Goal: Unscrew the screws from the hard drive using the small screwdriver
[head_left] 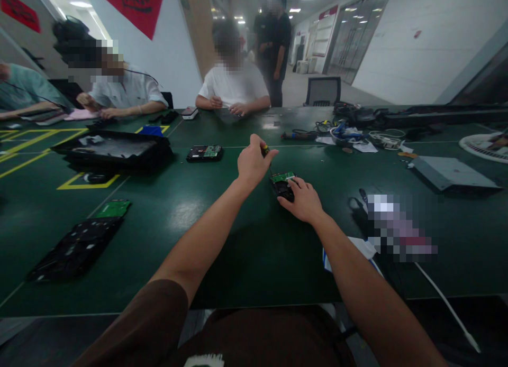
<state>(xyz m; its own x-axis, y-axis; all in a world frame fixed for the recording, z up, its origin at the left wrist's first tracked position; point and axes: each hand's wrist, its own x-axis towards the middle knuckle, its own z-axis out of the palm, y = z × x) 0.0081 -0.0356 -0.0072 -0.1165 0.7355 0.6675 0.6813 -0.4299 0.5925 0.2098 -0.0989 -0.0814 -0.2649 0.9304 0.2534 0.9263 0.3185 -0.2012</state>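
My left hand (253, 162) is closed around a screwdriver (266, 154) with a yellow-and-black handle, its shaft pointing down at a small black device (282, 186) with a green circuit board (282, 176) on its far end. My right hand (301, 200) rests on the near side of that device, fingers curled over it and holding it against the dark green table (222, 235). Both forearms reach out from the bottom of the view.
A second small device (205, 153) lies further back. A black tray (113, 151) and a dismantled black frame (75, 248) with a green board (114, 208) lie left. Cables and tools (349, 134) and a grey box (452, 172) lie right. Three people sit opposite; another stands behind.
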